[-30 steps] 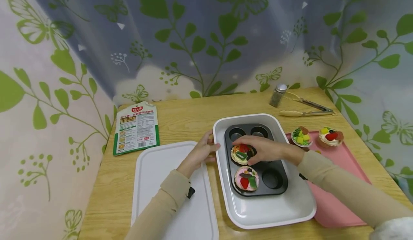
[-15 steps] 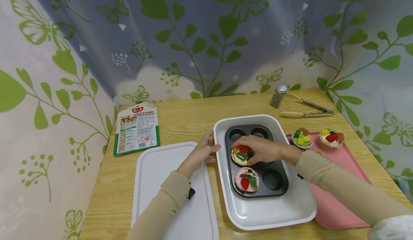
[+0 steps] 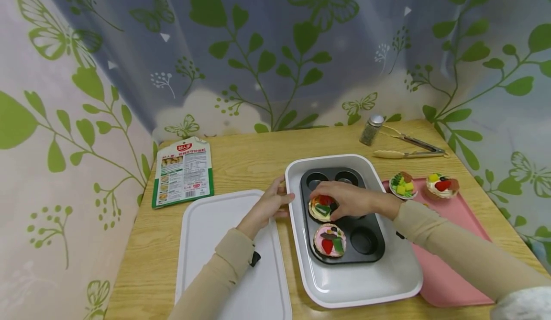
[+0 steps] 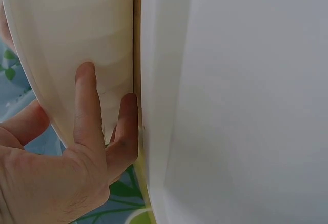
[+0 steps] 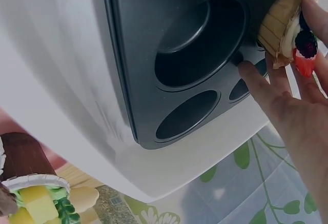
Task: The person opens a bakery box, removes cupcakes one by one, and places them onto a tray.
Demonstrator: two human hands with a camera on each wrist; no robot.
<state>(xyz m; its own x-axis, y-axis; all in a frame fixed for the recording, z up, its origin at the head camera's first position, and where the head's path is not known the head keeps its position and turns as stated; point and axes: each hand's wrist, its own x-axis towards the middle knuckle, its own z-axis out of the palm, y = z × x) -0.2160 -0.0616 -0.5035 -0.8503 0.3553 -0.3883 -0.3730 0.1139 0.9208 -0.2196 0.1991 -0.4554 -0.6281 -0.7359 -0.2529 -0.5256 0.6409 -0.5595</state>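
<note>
My right hand [image 3: 350, 199] grips a fruit-topped tart [image 3: 319, 210] at the left middle cup of a dark muffin tin [image 3: 344, 257]. In the right wrist view, its pleated side [image 5: 279, 26] shows above the tin, between thumb and fingers; how deep its base sits is hidden. Just below it, a pink-cream tart [image 3: 329, 240] sits in the near left cup. The tin lies inside a deep white pan [image 3: 357, 289]. My left hand [image 3: 269, 203] holds this pan's left side, thumb at the rim and fingers [image 4: 87, 101] along the outer wall.
Left of the pan lies a flat white lid-like board [image 3: 232, 262]. A seasoning packet [image 3: 184, 174] is behind it. To the right, a pink tray [image 3: 452, 258] bears two more tarts [image 3: 402, 185]. A shaker [image 3: 371, 129] and tongs [image 3: 413, 145] lie at the back right.
Both hands keep their places on the tart and the pan. The whole head view has shifted down very slightly; nothing else visibly differs.
</note>
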